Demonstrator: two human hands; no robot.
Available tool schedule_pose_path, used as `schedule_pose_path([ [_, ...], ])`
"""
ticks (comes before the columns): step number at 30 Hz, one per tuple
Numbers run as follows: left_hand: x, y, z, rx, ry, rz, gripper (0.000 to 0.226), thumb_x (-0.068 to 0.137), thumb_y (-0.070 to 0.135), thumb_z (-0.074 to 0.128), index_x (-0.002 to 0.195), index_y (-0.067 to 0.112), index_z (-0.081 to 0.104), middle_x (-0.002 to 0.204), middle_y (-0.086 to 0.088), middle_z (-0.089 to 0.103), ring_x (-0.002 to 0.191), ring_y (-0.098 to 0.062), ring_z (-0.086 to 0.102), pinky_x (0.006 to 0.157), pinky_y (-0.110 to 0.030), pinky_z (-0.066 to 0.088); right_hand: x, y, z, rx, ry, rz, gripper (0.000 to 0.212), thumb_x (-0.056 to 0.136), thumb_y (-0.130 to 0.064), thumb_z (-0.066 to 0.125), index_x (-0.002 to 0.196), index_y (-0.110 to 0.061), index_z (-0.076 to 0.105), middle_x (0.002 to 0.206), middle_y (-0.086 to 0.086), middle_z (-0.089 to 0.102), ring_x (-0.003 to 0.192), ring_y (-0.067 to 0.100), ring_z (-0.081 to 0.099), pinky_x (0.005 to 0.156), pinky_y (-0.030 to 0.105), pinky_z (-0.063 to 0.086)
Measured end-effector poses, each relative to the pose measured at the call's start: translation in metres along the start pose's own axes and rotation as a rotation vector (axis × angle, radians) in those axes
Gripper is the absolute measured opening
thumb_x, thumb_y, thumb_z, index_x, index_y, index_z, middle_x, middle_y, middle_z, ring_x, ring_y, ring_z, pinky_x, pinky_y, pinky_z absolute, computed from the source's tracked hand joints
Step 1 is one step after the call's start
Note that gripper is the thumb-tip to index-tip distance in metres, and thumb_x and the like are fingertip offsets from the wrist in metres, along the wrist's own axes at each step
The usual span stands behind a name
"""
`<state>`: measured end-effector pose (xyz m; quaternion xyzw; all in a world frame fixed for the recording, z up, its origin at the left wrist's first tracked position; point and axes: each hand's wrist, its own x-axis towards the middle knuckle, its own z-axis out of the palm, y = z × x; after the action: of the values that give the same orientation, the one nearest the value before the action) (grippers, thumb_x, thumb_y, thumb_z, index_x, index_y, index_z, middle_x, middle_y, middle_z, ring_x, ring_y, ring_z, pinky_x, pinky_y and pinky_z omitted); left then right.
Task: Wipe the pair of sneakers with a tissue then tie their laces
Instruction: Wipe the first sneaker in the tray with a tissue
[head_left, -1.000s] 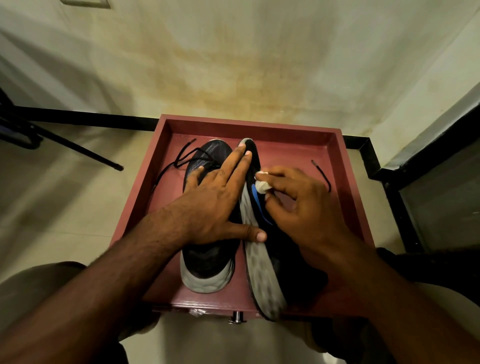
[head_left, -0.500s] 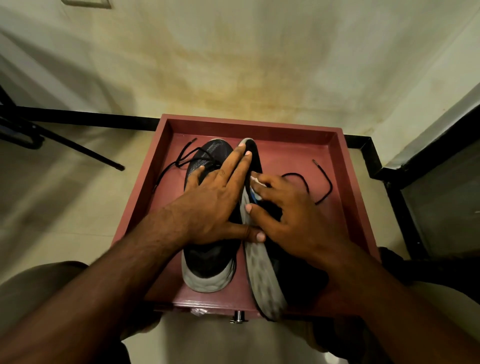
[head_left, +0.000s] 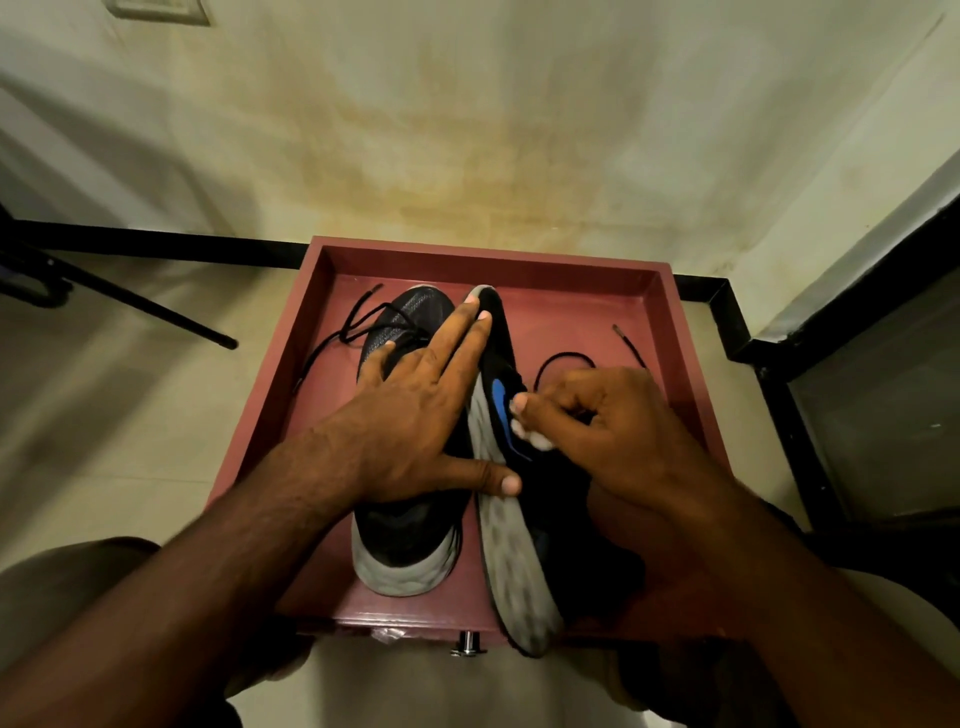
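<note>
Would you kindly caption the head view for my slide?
Right hand wipes the tilted sneaker with a tissue; left hand steadies it in the red tray.

Matt red tray (head_left: 685, 364); knit-mesh sneaker (head_left: 400, 317); soft tissue (head_left: 540, 439)

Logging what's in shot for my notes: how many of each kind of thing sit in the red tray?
Sneakers: 2, one upright, one tipped on its side
Tissue wads: 1
Total: 3, in the red tray

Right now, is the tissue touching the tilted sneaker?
Touching. The head view shows the right hand pressing the tissue against the tilted sneaker beside its blue mark.
</note>
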<state>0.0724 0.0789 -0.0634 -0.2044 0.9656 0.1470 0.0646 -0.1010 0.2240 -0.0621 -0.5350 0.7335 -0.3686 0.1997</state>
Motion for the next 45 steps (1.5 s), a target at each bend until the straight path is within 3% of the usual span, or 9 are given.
schedule_pose_path([
  [6,0.003,0.005,0.001,0.006,0.001,0.020,0.141,0.066,0.102,0.042,0.157,0.024,-0.033,0.158,0.015,-0.048,0.160,-0.021,0.003,0.124,-0.066,0.009,0.002,0.003,0.006,-0.079,0.304,0.070,0.024,0.099,-0.035,0.067,0.090,-0.019,0.082,0.083,-0.008,0.078,0.075,0.003,0.070,0.062,0.016,0.053],
  [10,0.002,0.004,0.003,0.011,0.023,0.017,0.141,0.064,0.104,0.037,0.158,0.024,-0.031,0.160,0.014,-0.045,0.160,-0.021,0.008,0.124,-0.065,0.012,0.011,-0.001,0.022,0.005,-0.028,0.006,0.040,0.099,-0.046,0.062,0.132,-0.025,0.070,0.126,-0.015,0.070,0.110,-0.007,0.064,0.096,0.014,0.051],
  [15,0.002,0.006,0.003,0.026,0.039,-0.019,0.140,0.061,0.106,0.034,0.156,0.029,-0.034,0.157,0.018,-0.047,0.160,-0.021,0.010,0.125,-0.062,0.014,0.008,0.009,-0.005,-0.022,0.016,0.028,0.054,0.097,-0.055,0.064,0.060,-0.016,0.074,0.061,0.000,0.073,0.053,0.014,0.068,0.054,0.037,0.055],
  [20,0.004,0.011,0.002,0.013,0.031,-0.031,0.142,0.062,0.104,0.040,0.156,0.028,-0.034,0.156,0.018,-0.049,0.160,-0.022,0.010,0.125,-0.062,0.011,0.005,0.005,-0.006,0.016,0.274,0.066,0.027,0.099,-0.041,0.067,0.086,-0.024,0.083,0.074,-0.017,0.075,0.068,-0.005,0.068,0.059,0.011,0.049],
  [24,0.004,0.010,0.003,0.000,0.033,-0.025,0.142,0.061,0.105,0.038,0.158,0.026,-0.031,0.157,0.017,-0.048,0.160,-0.023,0.011,0.124,-0.064,0.013,0.014,0.005,0.018,0.031,-0.003,0.042,0.033,0.098,-0.050,0.063,0.117,-0.026,0.076,0.120,-0.013,0.073,0.112,-0.001,0.066,0.090,0.019,0.052],
  [28,0.002,0.007,0.002,0.004,0.029,-0.021,0.142,0.063,0.104,0.042,0.157,0.027,-0.031,0.157,0.018,-0.048,0.160,-0.021,0.009,0.125,-0.063,0.013,0.013,0.009,0.008,-0.001,0.039,0.019,0.060,0.096,-0.057,0.064,0.055,-0.013,0.060,0.051,0.002,0.059,0.045,0.010,0.053,0.048,0.030,0.044],
  [33,0.004,0.010,0.001,0.019,0.010,-0.011,0.141,0.064,0.102,0.044,0.157,0.028,-0.032,0.157,0.018,-0.048,0.160,-0.022,0.007,0.125,-0.064,0.010,0.008,0.007,0.004,-0.053,0.258,0.104,0.058,0.098,-0.050,0.066,0.047,-0.021,0.060,0.045,-0.006,0.059,0.041,0.009,0.056,0.042,0.021,0.040],
  [39,0.003,0.011,0.002,0.012,0.022,-0.029,0.143,0.062,0.102,0.043,0.159,0.026,-0.029,0.159,0.017,-0.046,0.159,-0.024,0.014,0.124,-0.063,0.014,0.012,0.002,0.025,0.036,0.012,-0.024,0.038,0.100,-0.048,0.060,0.126,-0.022,0.073,0.124,-0.009,0.074,0.112,0.002,0.068,0.095,0.023,0.056],
  [45,0.001,0.010,0.001,0.021,0.021,-0.035,0.145,0.060,0.104,0.041,0.157,0.025,-0.033,0.157,0.016,-0.048,0.158,-0.024,0.017,0.124,-0.063,0.015,-0.006,-0.005,0.001,0.168,0.093,0.054,0.049,0.099,-0.043,0.064,0.064,-0.012,0.078,0.066,-0.007,0.076,0.061,0.005,0.073,0.058,0.021,0.057],
])
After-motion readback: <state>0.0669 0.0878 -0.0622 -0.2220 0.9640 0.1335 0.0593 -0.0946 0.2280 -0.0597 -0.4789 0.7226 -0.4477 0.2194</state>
